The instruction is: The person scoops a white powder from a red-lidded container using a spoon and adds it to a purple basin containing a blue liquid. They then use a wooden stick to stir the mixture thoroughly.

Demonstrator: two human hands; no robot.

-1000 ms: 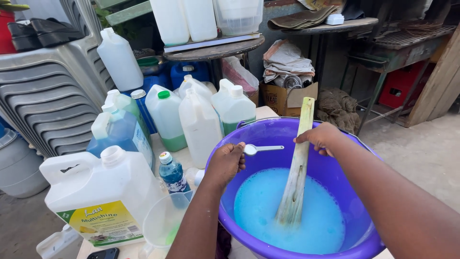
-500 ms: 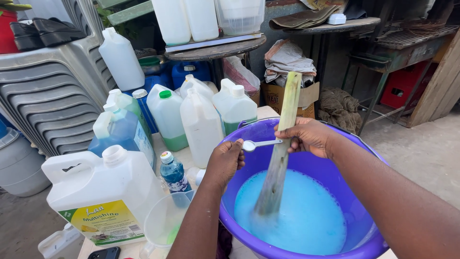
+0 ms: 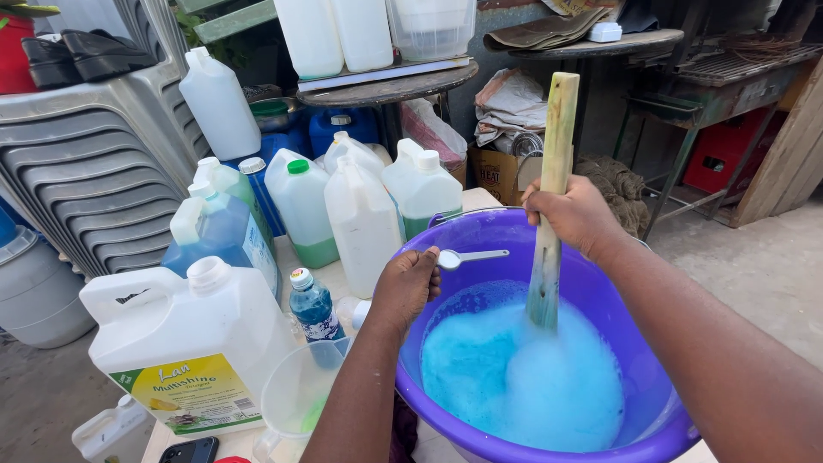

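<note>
Purple basin [image 3: 429,257] is sitting before me, holding foamy blue liquid [image 3: 523,377]; I'm keeping the wooden stick [image 3: 549,197] upright, right hand [image 3: 573,214] clamped around it; left hand [image 3: 407,287] is pinching a small white spoon [image 3: 467,256] over the rim, kept level, I judge.

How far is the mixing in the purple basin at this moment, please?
Done: the purple basin already holds foamy blue liquid. In hand: the right hand grips a wooden stick standing in the foam, and the left hand holds a small white spoon over the rim; whether it is loaded, I cannot tell. Left: probably more stirring; several jugs wait beside the basin.
</note>
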